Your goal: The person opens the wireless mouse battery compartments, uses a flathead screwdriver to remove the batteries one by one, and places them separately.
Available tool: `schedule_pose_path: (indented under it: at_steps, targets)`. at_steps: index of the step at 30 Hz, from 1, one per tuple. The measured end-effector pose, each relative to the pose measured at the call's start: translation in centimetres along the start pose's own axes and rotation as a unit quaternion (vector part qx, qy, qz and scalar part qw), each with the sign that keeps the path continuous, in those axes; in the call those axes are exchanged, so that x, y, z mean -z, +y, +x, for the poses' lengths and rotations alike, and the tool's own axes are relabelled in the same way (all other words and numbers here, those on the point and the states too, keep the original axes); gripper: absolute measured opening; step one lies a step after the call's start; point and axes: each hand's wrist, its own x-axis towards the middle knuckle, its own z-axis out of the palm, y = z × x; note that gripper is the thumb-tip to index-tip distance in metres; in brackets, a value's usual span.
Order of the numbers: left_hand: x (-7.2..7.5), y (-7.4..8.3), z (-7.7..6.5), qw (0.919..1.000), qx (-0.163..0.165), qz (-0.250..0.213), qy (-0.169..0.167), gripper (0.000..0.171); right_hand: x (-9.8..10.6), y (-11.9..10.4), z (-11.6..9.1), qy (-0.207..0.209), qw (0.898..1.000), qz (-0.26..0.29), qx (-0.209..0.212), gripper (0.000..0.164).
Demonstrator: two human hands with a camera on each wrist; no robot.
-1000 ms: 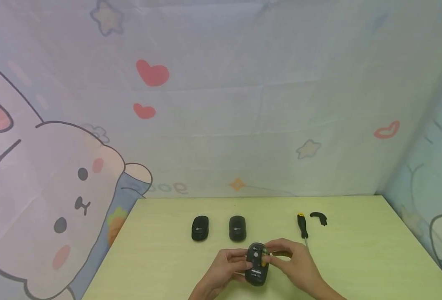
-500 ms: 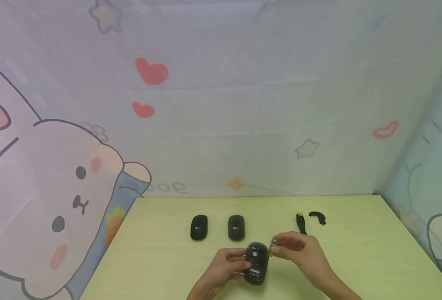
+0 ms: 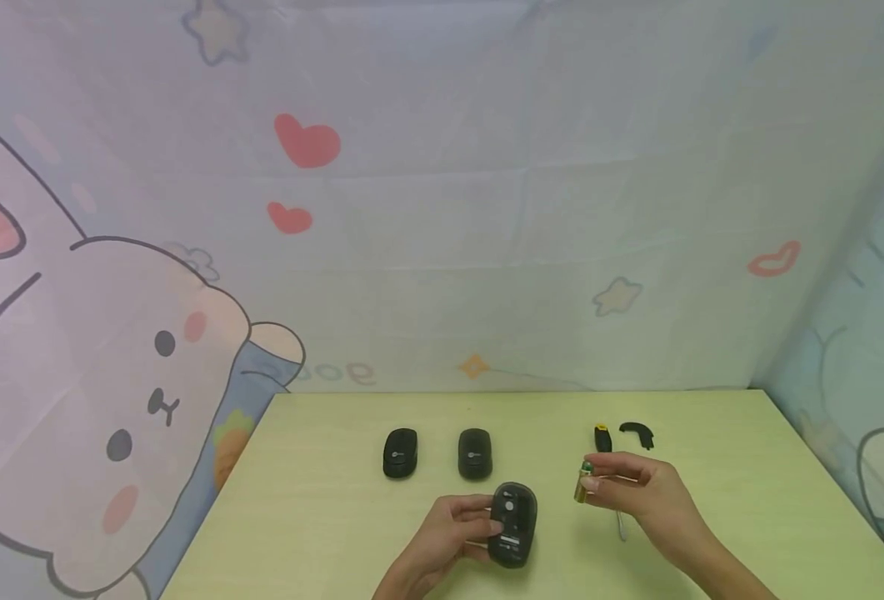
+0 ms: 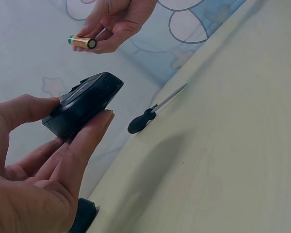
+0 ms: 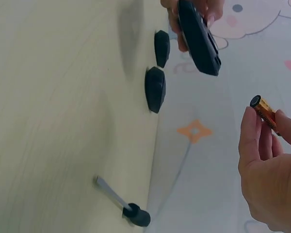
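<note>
My left hand (image 3: 452, 533) grips a black computer mouse (image 3: 512, 525) by its sides, underside turned up toward the head camera, thumb on its label side. In the left wrist view the mouse (image 4: 82, 104) is held above the table, fingers beneath it. To the right, my right hand (image 3: 647, 492) pinches a small green-and-gold battery (image 3: 583, 482) between thumb and fingertips, apart from the mouse. The right wrist view shows the battery (image 5: 265, 114) with one dark end facing out.
Two more black mice (image 3: 400, 453) (image 3: 475, 454) stand at the back of the pale table (image 3: 322, 517). A screwdriver (image 3: 602, 438) lies behind the right hand, partly hidden by it. Beside it is a curved black cover piece (image 3: 638, 434). A printed cloth (image 3: 442, 208) hangs behind the table.
My right hand has drawn the battery out of the mouse's underside and carried it to the right and slightly up. The left hand keeps holding the mouse in nearly the same place.
</note>
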Motion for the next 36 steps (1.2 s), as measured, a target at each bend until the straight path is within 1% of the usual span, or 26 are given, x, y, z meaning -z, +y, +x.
schedule_pose_path:
  at_steps: [5,11,14,18,22,25,27,31,36]
  targets:
    - [0.0,0.0,0.0,1.0,0.001,0.001,0.006,0.048,1.3,-0.2,0.0,0.011,1.0,0.002,-0.007,0.041]
    - [0.0,0.1,0.0,0.9999,0.005,0.001,0.01,0.048,2.8,-0.5,0.1,0.023,1.0,-0.017,0.007,0.048]
    - [0.1,0.2,0.0,0.9999,0.004,-0.001,0.012,0.049,3.6,-0.3,0.2,0.029,0.999,-0.02,0.012,0.049]
    - [0.1,0.3,-0.1,0.9999,0.005,0.0,0.013,0.049,4.8,0.5,0.4,0.04,0.999,-0.017,0.015,0.048]
    - [0.3,0.2,-0.1,0.9998,0.008,0.005,0.016,0.048,6.3,1.7,0.9,0.052,0.998,0.008,0.019,0.04]
    - [0.4,0.1,-0.2,0.9997,0.011,0.007,0.019,0.048,7.4,2.6,1.3,0.059,0.998,0.029,0.011,0.038]
    - [0.4,0.0,-0.3,0.9997,0.012,0.006,0.02,0.048,8.0,3.1,1.5,0.063,0.997,0.035,0.002,0.04]
    - [0.3,0.0,-0.3,0.9998,0.01,0.002,0.017,0.049,9.2,3.8,1.8,0.061,0.997,0.038,-0.001,0.044]
    - [0.3,-0.2,-0.2,0.9999,0.009,0.0,0.013,0.049,10.7,4.6,2.4,0.054,0.998,0.035,-0.011,0.038]
